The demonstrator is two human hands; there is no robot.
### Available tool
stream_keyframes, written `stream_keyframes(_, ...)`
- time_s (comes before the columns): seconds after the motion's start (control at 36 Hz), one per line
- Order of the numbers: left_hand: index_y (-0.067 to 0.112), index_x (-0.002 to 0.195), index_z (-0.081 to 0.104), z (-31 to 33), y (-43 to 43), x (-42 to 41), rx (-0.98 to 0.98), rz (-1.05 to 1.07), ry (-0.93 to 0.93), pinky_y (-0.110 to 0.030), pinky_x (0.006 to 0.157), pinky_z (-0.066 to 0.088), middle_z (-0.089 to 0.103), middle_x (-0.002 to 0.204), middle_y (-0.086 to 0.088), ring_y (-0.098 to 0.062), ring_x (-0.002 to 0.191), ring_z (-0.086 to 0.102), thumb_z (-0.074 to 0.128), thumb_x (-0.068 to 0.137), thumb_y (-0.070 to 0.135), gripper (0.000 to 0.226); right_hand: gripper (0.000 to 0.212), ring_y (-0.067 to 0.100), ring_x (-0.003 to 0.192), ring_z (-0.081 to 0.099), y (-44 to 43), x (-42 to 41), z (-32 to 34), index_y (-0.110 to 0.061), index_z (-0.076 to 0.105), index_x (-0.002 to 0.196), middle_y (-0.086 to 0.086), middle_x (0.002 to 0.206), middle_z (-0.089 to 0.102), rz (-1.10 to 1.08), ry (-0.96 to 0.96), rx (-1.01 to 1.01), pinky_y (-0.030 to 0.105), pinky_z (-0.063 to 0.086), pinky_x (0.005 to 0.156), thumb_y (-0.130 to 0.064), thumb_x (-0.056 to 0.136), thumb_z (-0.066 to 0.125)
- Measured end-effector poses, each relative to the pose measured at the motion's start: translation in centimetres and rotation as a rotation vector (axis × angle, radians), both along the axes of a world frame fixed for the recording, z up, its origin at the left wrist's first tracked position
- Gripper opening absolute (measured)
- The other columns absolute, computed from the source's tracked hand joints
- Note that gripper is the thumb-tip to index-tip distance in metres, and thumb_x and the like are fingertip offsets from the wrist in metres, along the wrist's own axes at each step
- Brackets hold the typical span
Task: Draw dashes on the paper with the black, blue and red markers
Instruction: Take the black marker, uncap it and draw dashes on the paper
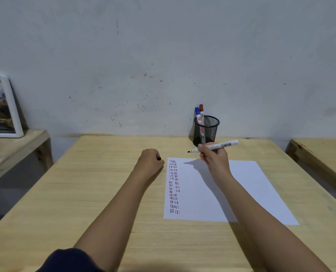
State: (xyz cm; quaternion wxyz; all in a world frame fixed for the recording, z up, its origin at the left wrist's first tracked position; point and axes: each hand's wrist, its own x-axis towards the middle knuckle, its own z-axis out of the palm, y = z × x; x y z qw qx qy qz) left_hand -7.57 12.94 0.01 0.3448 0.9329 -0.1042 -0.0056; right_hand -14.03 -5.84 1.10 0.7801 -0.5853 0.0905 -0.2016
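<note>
A: How many markers?
B: Three. The uncapped black marker point(214, 146) is pinched in the right hand point(214, 158), above the paper point(232, 193). The blue marker point(198, 116) and red marker point(201, 112) stand in one mesh cup point(206, 131).
A: The left hand point(150, 161)?
B: Fisted beside the paper, around a dark cap point(159, 158), mostly hidden.

- A plain, makeshift study or desk corner, more a bare room than a fitted office.
- The pale, unfinished plywood bench point(108, 193) stands hard against a scuffed, grey-white plaster wall point(163, 55) flecked with dark marks.
- Matching raw-wood benches sit at either side: one on the left point(16, 146), one on the right point(320, 154).
- A black wire-mesh pen cup point(206, 130) holding markers and a white-framed picture point(2, 107) leaning on the wall are the only furnishings.
</note>
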Motion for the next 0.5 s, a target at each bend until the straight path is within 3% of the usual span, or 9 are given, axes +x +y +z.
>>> stream_keyframes(0.08,0.002,0.102,0.061,-0.2,-0.1,-0.1,-0.006,0.002,-0.014,-0.032,0.079,0.045,0.056,0.105,-0.012,-0.026,0.101,0.053,0.062,0.084,0.024,0.029,0.007,0.010,0.054,0.060,0.1,0.0,0.2,-0.006,0.054,0.083,0.009,0.074,0.061,0.014,-0.010,0.073,0.014,0.050,0.052,-0.003,0.088,0.058)
stream_keyframes(0.17,0.002,0.122,0.052,0.0,0.0,-1.4,-0.065,0.063,-0.170,-0.035,0.095,0.043,0.047,0.122,-0.011,-0.025,0.121,0.043,0.059,0.087,0.032,0.046,0.012,0.009,0.055,0.064,0.3,0.3,0.3,-0.007,0.054,0.079,0.013,0.081,0.064,0.026,-0.030,0.098,0.015,0.053,0.054,0.000,0.089,0.056)
stream_keyframes(0.25,0.010,0.121,0.053,0.0,0.0,-3.6,-0.109,-0.006,-0.335,-0.027,0.092,0.042,0.048,0.122,0.001,-0.017,0.114,0.047,0.056,0.088,0.033,0.040,0.013,0.009,0.055,0.061,0.6,0.8,0.0,-0.009,0.054,0.082,0.011,0.073,0.061,-0.007,-0.028,-0.006,0.017,0.053,0.059,0.000,0.084,0.063)
stream_keyframes(0.33,0.012,0.122,0.053,-0.5,0.2,-5.1,-0.050,-0.190,-0.324,-0.012,0.082,0.031,0.050,0.121,0.004,-0.011,0.110,0.047,0.054,0.089,0.035,0.041,0.019,0.006,0.051,0.058,1.3,1.6,-0.5,-0.006,0.055,0.085,0.006,0.069,0.059,-0.074,0.048,-0.158,0.016,0.051,0.055,-0.003,0.077,0.072)
stream_keyframes(0.39,0.013,0.125,0.051,-1.2,0.4,-5.5,0.030,-0.301,-0.265,-0.018,0.086,0.033,0.052,0.124,0.004,-0.012,0.115,0.047,0.052,0.090,0.039,0.044,0.021,0.003,0.045,0.055,1.9,2.2,-0.8,-0.003,0.055,0.086,0.006,0.066,0.059,-0.095,0.104,-0.229,0.016,0.048,0.050,-0.007,0.075,0.072)
stream_keyframes(0.5,0.015,0.121,0.051,-2.6,0.5,-5.9,0.114,-0.365,-0.162,-0.032,0.098,0.040,0.051,0.127,0.004,-0.015,0.122,0.044,0.045,0.090,0.050,0.046,0.019,0.013,0.049,0.051,3.1,3.0,-1.0,-0.009,0.049,0.066,0.007,0.061,0.055,-0.119,0.162,-0.355,0.021,0.042,0.050,-0.006,0.078,0.062)
